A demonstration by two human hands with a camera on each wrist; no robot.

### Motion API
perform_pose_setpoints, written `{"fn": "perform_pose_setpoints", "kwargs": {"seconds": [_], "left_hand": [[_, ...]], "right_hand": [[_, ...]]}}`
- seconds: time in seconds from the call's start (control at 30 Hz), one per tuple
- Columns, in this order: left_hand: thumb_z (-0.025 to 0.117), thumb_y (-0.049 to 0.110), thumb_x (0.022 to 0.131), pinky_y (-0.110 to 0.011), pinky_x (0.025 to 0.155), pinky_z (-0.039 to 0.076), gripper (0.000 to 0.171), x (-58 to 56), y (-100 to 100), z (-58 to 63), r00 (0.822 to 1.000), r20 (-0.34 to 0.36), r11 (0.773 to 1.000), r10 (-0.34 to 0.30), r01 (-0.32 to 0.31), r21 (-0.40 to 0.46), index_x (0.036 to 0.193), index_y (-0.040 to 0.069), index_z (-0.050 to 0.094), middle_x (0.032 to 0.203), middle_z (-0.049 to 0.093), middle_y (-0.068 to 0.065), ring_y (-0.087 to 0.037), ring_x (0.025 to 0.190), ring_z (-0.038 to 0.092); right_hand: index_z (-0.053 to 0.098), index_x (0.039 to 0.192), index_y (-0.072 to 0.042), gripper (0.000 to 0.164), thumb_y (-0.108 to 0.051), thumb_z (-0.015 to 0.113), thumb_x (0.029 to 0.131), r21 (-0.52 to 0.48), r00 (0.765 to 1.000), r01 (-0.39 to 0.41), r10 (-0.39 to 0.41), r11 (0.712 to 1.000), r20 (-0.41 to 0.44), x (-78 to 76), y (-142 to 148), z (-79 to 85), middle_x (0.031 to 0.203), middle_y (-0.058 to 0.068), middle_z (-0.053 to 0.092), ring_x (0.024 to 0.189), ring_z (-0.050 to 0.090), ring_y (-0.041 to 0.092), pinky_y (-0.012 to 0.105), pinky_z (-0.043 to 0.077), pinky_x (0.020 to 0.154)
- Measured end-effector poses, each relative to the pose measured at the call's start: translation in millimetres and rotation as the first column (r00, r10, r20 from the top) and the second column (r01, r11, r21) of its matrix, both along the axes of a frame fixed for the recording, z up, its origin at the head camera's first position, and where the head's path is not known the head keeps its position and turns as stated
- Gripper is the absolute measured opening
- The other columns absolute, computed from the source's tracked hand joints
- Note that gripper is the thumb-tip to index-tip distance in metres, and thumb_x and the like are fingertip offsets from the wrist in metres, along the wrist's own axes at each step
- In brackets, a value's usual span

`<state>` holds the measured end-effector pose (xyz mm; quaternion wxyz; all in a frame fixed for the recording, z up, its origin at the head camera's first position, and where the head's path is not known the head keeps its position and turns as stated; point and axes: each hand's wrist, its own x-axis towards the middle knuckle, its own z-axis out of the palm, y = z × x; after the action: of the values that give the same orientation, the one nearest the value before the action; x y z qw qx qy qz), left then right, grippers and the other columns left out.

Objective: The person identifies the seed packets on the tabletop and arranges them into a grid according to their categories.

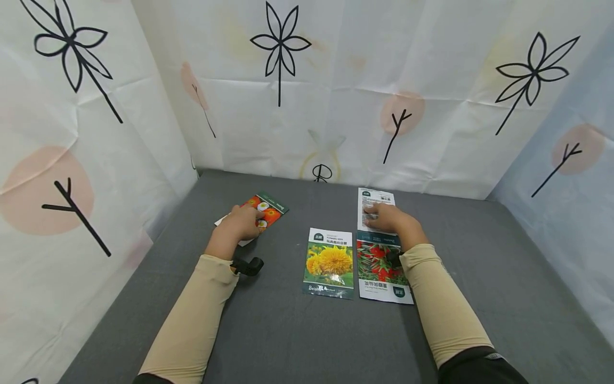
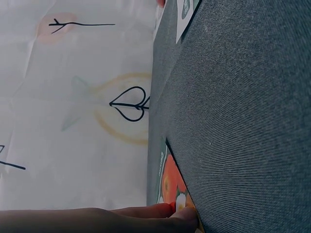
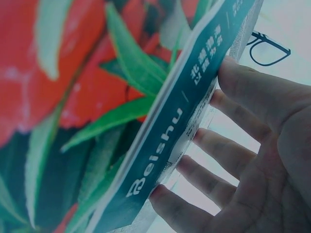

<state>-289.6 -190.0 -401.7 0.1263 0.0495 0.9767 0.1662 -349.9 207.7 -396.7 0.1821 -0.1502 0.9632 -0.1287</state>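
My left hand [image 1: 244, 221] pinches a seed packet with orange and white flowers [image 1: 271, 214], lying slanted on the table. In the left wrist view its thumb [image 2: 186, 214] is at the packet's long edge. My right hand [image 1: 387, 217] reaches over a white, printed seed packet [image 1: 376, 197], its spread fingertips resting on it. Just below lies a red-flowered seed packet [image 1: 379, 261], upside down; in the right wrist view its teal end [image 3: 160, 126] fills the foreground beside the right fingers [image 3: 214, 150]. A yellow sunflower seed packet [image 1: 329, 261] lies left of it.
The packets lie on a grey cloth-covered table [image 1: 288, 336]. White curtains [image 1: 345, 69] printed with plants and pink circles stand behind and at both sides. A black wrist strap [image 1: 248, 266] sits at the left wrist.
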Motion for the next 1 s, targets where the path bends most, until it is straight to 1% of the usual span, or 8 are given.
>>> {"fn": "perform_pose_setpoints", "kwargs": {"seconds": [0.13,0.3,0.37,0.47,0.6,0.73,0.9,1.0], "left_hand": [[0.065,0.022,0.104,-0.063,0.110,0.045,0.053,-1.3,1,-2.1,1.000,-0.011,1.000,-0.025,0.025,-0.010,0.155,0.012,0.056,0.161,0.046,-0.025,-0.056,0.149,0.036],[0.062,0.029,0.108,-0.071,0.114,0.038,0.053,-0.2,3,-4.0,0.999,-0.014,0.997,-0.048,0.048,-0.056,0.158,0.013,0.053,0.167,0.036,-0.026,-0.057,0.153,0.028],[0.061,0.031,0.108,-0.073,0.115,0.036,0.054,0.3,5,-3.9,0.999,-0.012,0.996,-0.051,0.050,-0.068,0.159,0.014,0.052,0.168,0.033,-0.026,-0.056,0.155,0.025],[0.059,0.028,0.109,-0.073,0.116,0.035,0.055,1.0,5,-3.0,0.999,0.000,0.996,-0.047,0.047,-0.072,0.160,0.014,0.049,0.170,0.030,-0.026,-0.056,0.156,0.022],[0.056,0.020,0.106,-0.072,0.117,0.034,0.057,1.4,7,-0.8,0.999,0.032,0.997,-0.033,0.035,-0.063,0.162,0.015,0.046,0.171,0.028,-0.026,-0.056,0.158,0.019],[0.057,0.019,0.104,-0.072,0.114,0.037,0.060,2.9,9,3.1,0.998,0.047,0.997,-0.029,0.033,-0.077,0.162,0.014,0.046,0.170,0.028,-0.029,-0.056,0.156,0.022],[0.066,0.031,0.104,-0.071,0.109,0.043,0.062,4.8,16,5.2,0.999,0.034,0.991,-0.031,0.035,-0.133,0.161,0.014,0.048,0.167,0.032,-0.030,-0.055,0.150,0.032],[0.067,0.035,0.104,-0.071,0.108,0.044,0.063,4.7,21,4.5,0.999,0.031,0.987,-0.036,0.040,-0.154,0.160,0.013,0.049,0.165,0.033,-0.031,-0.055,0.148,0.035]], "right_hand": [[0.041,0.162,-0.006,0.057,-0.026,0.056,0.111,0.001,1.000,-0.002,0.002,1.000,-0.003,0.5,1,-0.5,0.171,0.033,0.022,0.156,0.023,0.056,0.067,0.028,0.124],[0.041,0.162,-0.006,0.057,-0.026,0.056,0.111,-0.008,1.000,0.000,0.000,1.000,-0.003,1.2,3,-0.3,0.170,0.034,0.022,0.156,0.024,0.057,0.067,0.028,0.124],[0.041,0.162,-0.006,0.057,-0.026,0.056,0.111,-0.011,1.000,0.001,-0.001,1.000,-0.004,1.4,3,0.0,0.170,0.034,0.022,0.156,0.024,0.057,0.067,0.029,0.124],[0.041,0.163,-0.007,0.057,-0.026,0.056,0.111,-0.012,1.000,0.006,-0.006,1.000,0.000,1.2,2,0.9,0.171,0.033,0.023,0.157,0.024,0.056,0.067,0.029,0.124],[0.040,0.163,-0.009,0.057,-0.027,0.056,0.111,-0.015,1.000,0.015,-0.015,1.000,0.012,0.5,3,1.9,0.171,0.032,0.024,0.157,0.024,0.054,0.066,0.029,0.124],[0.040,0.163,-0.008,0.057,-0.026,0.056,0.111,-0.027,1.000,0.011,-0.010,1.000,0.015,-0.8,2,3.5,0.171,0.032,0.024,0.157,0.024,0.054,0.065,0.030,0.124],[0.040,0.163,-0.008,0.057,-0.025,0.055,0.111,-0.024,1.000,0.005,-0.005,1.000,0.015,-1.4,3,5.6,0.171,0.031,0.024,0.157,0.025,0.054,0.065,0.030,0.124],[0.040,0.164,-0.009,0.057,-0.025,0.055,0.111,-0.026,1.000,0.009,-0.008,1.000,0.027,-0.8,5,3.7,0.171,0.031,0.024,0.157,0.025,0.053,0.065,0.030,0.124]]}}
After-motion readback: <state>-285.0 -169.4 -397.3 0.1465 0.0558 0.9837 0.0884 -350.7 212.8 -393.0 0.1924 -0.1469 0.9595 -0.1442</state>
